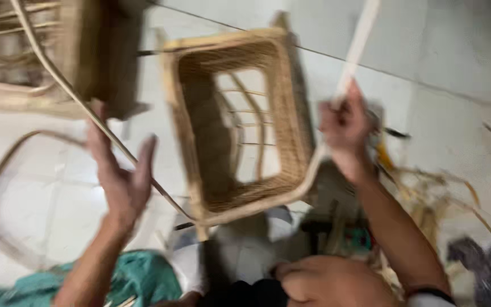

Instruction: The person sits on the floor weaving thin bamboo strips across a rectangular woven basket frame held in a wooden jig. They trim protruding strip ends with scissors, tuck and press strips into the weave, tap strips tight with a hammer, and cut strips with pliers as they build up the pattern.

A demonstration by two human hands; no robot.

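Where the blurred head view allows a reading, the items stand as follows.

Cane strip [354,48]: pale, flat, long. Its long axis runs from the far right edge of the view down and leftward into the right hand [345,128], then carries on below the fist along the near right corner of the basket [237,122]. The upper end points away and to the right.

Right hand: closed in a fist around the cane strip, just right of the basket's rim.

Basket: square, woven, light brown, lying between the two hands with its mouth turned toward the camera; its bottom is partly unwoven, bare ribs showing against the floor [439,68].

Thin cane [66,91]: slender, curved, running from the far left down toward the basket's near corner, passing the left hand [121,173].

Left hand: open, fingers spread and pointing away; the thin cane crosses it at the fingers, though whether it is gripped cannot be told through the blur.

Second wicker piece [95,51]: darker, far left.

Floor: pale tile, with loose cane scraps at right.
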